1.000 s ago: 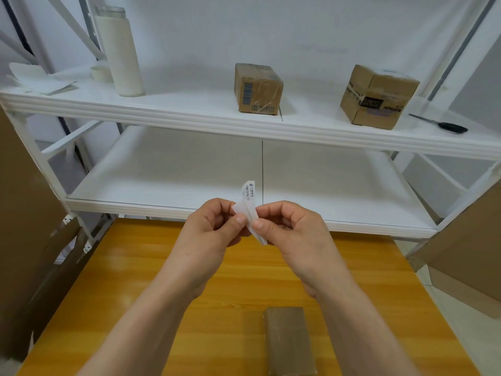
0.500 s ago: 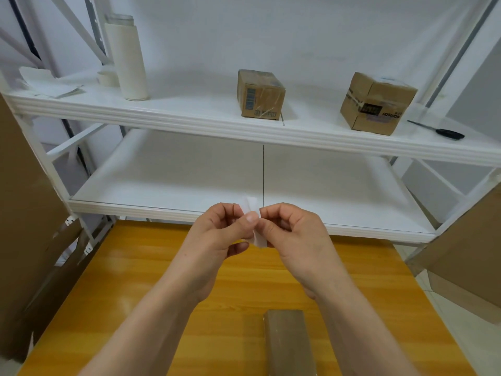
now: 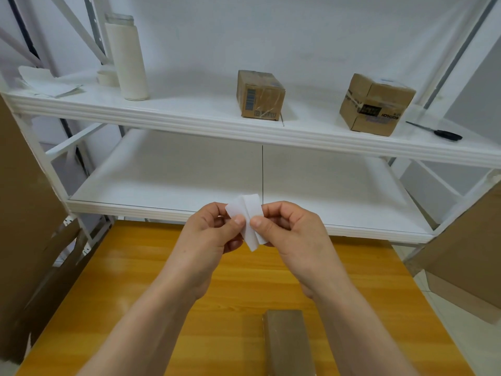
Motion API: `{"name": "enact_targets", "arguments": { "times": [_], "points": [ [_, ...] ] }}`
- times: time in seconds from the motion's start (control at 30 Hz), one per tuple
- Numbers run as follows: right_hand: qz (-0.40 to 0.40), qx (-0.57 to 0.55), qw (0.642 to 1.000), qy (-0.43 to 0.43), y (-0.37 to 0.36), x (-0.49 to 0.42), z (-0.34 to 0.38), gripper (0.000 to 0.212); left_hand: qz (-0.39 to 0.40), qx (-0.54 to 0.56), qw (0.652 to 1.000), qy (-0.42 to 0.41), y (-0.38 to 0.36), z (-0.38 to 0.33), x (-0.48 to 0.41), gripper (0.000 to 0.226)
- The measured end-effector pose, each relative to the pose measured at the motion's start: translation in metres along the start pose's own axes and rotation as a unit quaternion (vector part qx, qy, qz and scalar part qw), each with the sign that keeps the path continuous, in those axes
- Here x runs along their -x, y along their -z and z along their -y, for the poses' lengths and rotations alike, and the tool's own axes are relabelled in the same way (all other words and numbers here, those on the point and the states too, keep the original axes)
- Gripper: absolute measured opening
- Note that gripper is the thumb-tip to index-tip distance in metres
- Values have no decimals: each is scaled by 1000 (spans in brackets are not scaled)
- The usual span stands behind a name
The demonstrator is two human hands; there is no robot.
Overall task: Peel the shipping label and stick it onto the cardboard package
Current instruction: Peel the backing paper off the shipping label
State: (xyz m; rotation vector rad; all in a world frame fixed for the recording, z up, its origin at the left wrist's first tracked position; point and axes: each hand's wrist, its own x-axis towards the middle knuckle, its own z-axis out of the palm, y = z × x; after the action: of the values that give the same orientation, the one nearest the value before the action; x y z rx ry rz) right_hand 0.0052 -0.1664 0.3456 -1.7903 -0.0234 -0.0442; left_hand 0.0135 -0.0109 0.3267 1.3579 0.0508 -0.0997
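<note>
- Left hand [image 3: 211, 237] is curled, thumb tip and forefinger pinching the left side of the shipping label [image 3: 245, 208]
- Right hand [image 3: 291, 229] is curled the same way, thumb tip pinching the label's right side, the 2 thumbs almost touching
- Label is held in the air above the far end of the wooden table [image 3: 135, 280], in front of the lower shelf; it shows as 2 white flaps meeting along a slanted line between the thumbs
- Cardboard package [image 3: 287, 343] lies on the table at the near edge, below the right forearm and well apart from the label
- White shelving unit [image 3: 189, 123] carries 2 taped cardboard boxes [image 3: 260, 95] [image 3: 375, 104], a tall white bottle [image 3: 127, 58] and a screwdriver [image 3: 444, 134] on its upper shelf
- Brown cardboard sheets [image 3: 24, 213] lean at the left side
</note>
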Motion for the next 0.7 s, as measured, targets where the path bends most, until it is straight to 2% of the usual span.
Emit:
{"name": "enact_targets", "arguments": {
  "times": [0.37, 0.7],
  "points": [
    [7, 1, 1000, 1, -1, -2, -2, 4, 35, 5, 999, 12, -3, 1, 1, 22],
    [-3, -30, 999, -12, 2, -4, -1, 5, 8, -7, 1000, 14, -1, 3, -3, 20]
  ]
}}
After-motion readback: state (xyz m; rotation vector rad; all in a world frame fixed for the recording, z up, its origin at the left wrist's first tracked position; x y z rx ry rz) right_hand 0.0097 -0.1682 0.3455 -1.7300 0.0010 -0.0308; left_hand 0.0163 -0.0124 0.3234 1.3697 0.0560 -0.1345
